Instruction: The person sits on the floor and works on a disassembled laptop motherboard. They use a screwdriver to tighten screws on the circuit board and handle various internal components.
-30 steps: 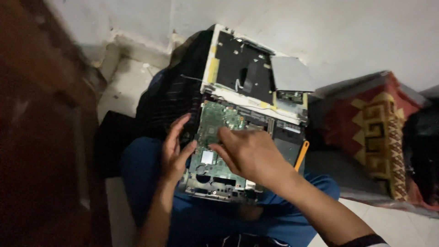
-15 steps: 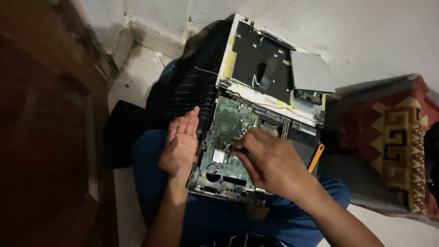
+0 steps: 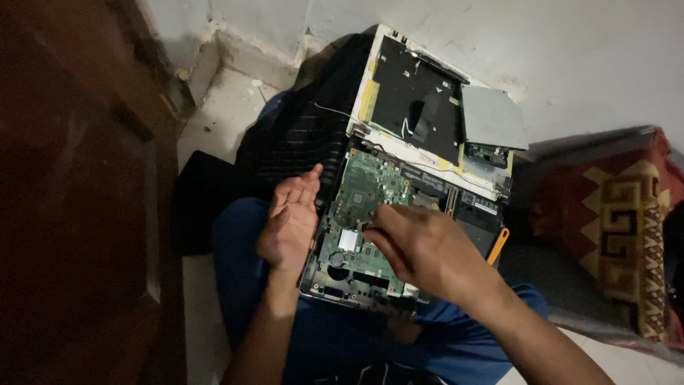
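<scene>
Resting on the lap, opened-up laptop (image 3: 427, 178), green motherboard (image 3: 363, 196) pinched at by right hand (image 3: 420, 249), left hand (image 3: 288, 224) held flat open alongside, nothing gripped

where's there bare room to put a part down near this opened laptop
Bare pale floor tile lies between the dark wooden door and black cloth. The green circuit board is crowded: left hand at its edge, right hand over it.

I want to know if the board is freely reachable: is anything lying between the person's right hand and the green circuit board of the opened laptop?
Nothing visible does. The right hand is already over the green circuit board, fingertips down at its middle. The left hand rests open at the board's left edge, clear of it.
</scene>
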